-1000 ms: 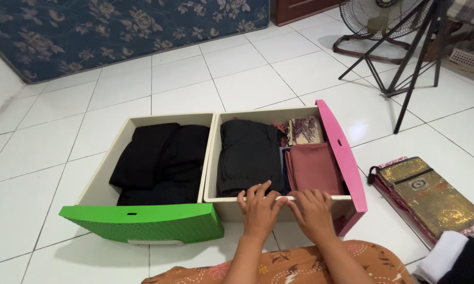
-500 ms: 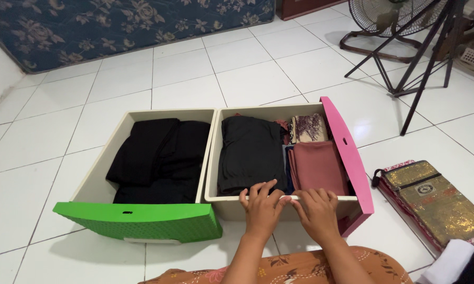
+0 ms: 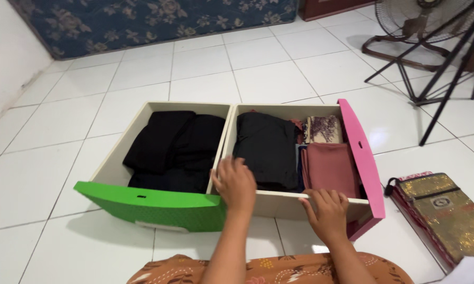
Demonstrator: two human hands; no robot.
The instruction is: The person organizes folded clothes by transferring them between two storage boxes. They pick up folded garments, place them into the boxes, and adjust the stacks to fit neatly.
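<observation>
Head view: two hands (image 3: 236, 184) (image 3: 327, 211), two drawers (image 3: 116, 169) (image 3: 287, 202).

Two hands (image 3: 236, 184) (image 3: 327, 213), two drawers (image 3: 142, 202) (image 3: 360, 144), one fan (image 3: 423, 21), one gold pouch (image 3: 447, 210)

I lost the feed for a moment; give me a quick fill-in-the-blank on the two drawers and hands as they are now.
1. The left hand rests at the near corner where the two drawers meet, beside the ___ front.
2. The right hand grips the near wall of the drawer with the ___ front.
3. The left drawer holds only ___ clothes.

Missing words: green; pink; black
</observation>
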